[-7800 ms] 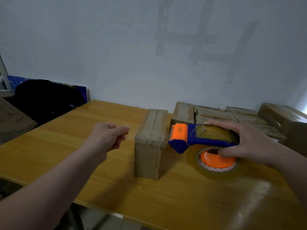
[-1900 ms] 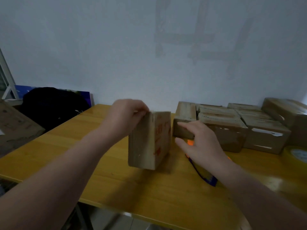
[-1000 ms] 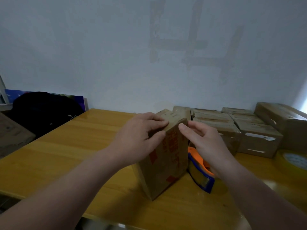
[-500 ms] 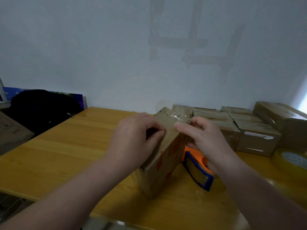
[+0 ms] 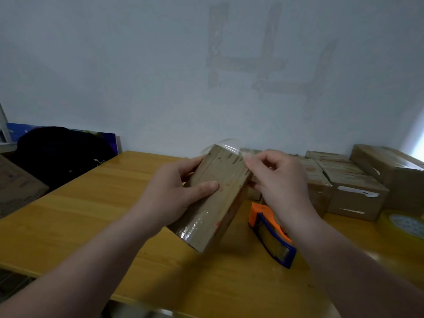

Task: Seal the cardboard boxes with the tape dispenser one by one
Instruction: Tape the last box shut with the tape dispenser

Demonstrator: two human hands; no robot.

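Note:
I hold a narrow cardboard box [image 5: 214,203] tilted above the yellow table [image 5: 68,221], its far end raised. My left hand [image 5: 174,193] grips its left side, thumb across the top face. My right hand [image 5: 277,182] pinches a loose strip of clear tape [image 5: 226,143] that curls off the box's far end. The blue and orange tape dispenser [image 5: 273,237] lies on the table under my right wrist, untouched.
Several taped cardboard boxes [image 5: 353,191] are stacked at the back right against the wall. A roll of tape [image 5: 406,226] sits at the right edge. A black bag [image 5: 59,154] and a carton [image 5: 16,187] stand beyond the table's left side.
The box has been tipped and turned so a long face points up. My right hand moved from the box's top edge to pinching the tape end. The dispenser stays on the table.

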